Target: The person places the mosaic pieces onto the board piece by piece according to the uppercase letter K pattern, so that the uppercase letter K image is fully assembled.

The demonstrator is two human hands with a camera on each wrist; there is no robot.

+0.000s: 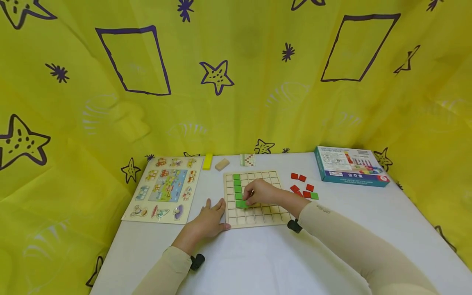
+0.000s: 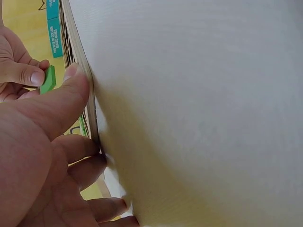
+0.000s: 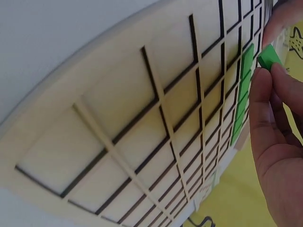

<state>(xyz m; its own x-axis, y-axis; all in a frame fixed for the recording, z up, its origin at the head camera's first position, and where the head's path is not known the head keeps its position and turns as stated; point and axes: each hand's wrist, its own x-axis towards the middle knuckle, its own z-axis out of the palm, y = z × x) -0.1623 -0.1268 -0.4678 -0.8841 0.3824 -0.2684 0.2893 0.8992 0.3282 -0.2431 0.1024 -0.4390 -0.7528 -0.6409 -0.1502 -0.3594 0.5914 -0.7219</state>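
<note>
A wooden grid board [image 1: 228, 213] lies in front of the person, with a column of green square tiles [image 1: 237, 189] toward its left side. Between thumb and fingertips the right hand [image 1: 263, 192] pinches a green tile [image 3: 268, 57], low over the board by the column's near end. In the right wrist view the held tile is tilted. The left hand [image 1: 207, 220] rests at the board's near left corner, its fingers spread along the left edge and its thumb at the front edge. From the left wrist view, those fingertips [image 2: 116, 204] touch down beside the board.
Several red tiles [image 1: 294, 176] and one green tile [image 1: 314, 196] lie right of the board. Behind it are a pattern card [image 1: 248, 159], a wooden block [image 1: 222, 164] and a yellow block [image 1: 207, 161]. A picture puzzle [image 1: 147, 211] lies left; a box [image 1: 350, 166] lies back right.
</note>
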